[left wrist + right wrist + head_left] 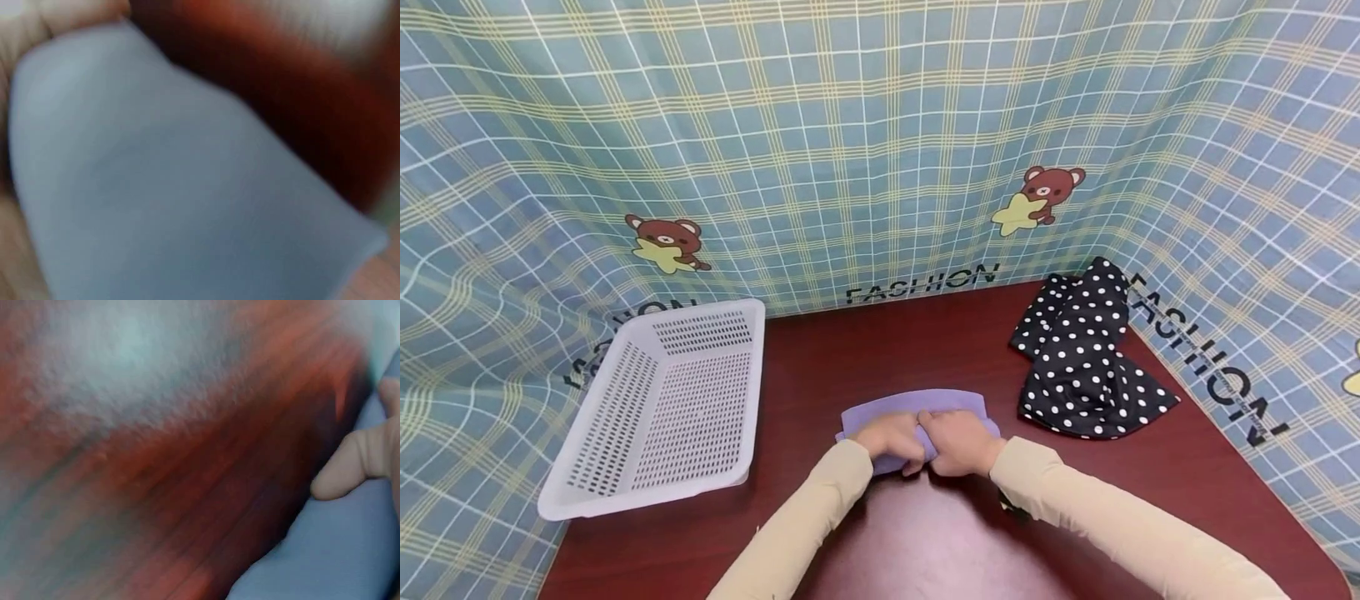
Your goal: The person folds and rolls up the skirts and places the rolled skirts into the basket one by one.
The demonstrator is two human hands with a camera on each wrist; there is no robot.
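A folded lilac cloth (917, 405) lies on the dark red table (925, 533) in the head view. Both hands sit side by side on its near edge. My left hand (891, 439) has its fingers curled into the cloth, which fills the blurred left wrist view as a pale lilac fold (181, 200). My right hand (957, 440) grips the cloth beside it; in the right wrist view a fingertip (350, 465) presses on the lilac cloth (331, 550) at the table's surface.
A white perforated plastic basket (662, 408) stands at the left of the table. A black cloth with white dots (1078, 362) lies crumpled at the back right. Blue checked fabric (850, 142) walls the table on three sides.
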